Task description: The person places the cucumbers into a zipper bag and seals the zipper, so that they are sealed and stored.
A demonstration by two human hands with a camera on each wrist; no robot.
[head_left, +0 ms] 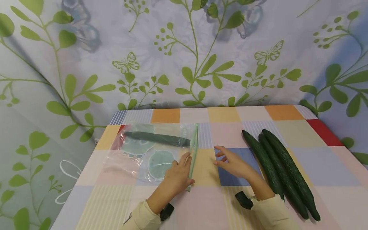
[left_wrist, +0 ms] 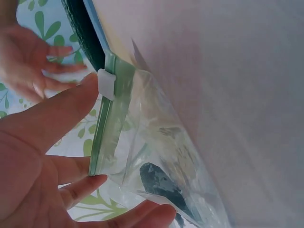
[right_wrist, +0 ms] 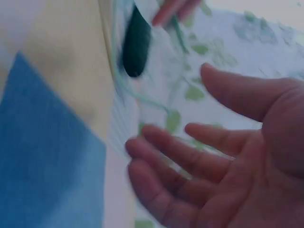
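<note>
A clear zip bag [head_left: 129, 167] with a green zip strip [head_left: 194, 150] lies on the table, a cucumber [head_left: 158, 138] inside it near the far side. At the strip my left hand [head_left: 178, 175] holds the bag's edge; in the left wrist view its thumb [left_wrist: 71, 107] is by the white slider [left_wrist: 106, 84], with fingers along the strip. The right hand [head_left: 234, 163] hovers to the right of the bag's mouth, fingers spread and holding nothing. In the right wrist view, the mouth gapes in front of the cucumber's end [right_wrist: 135, 52].
Several cucumbers, among them a long one [head_left: 290, 163], lie side by side right of the right hand. A patchwork cloth [head_left: 201, 204] covers the table. Behind it hangs a leaf-patterned curtain [head_left: 172, 64]. A white cord loop [head_left: 64, 182] shows at the left.
</note>
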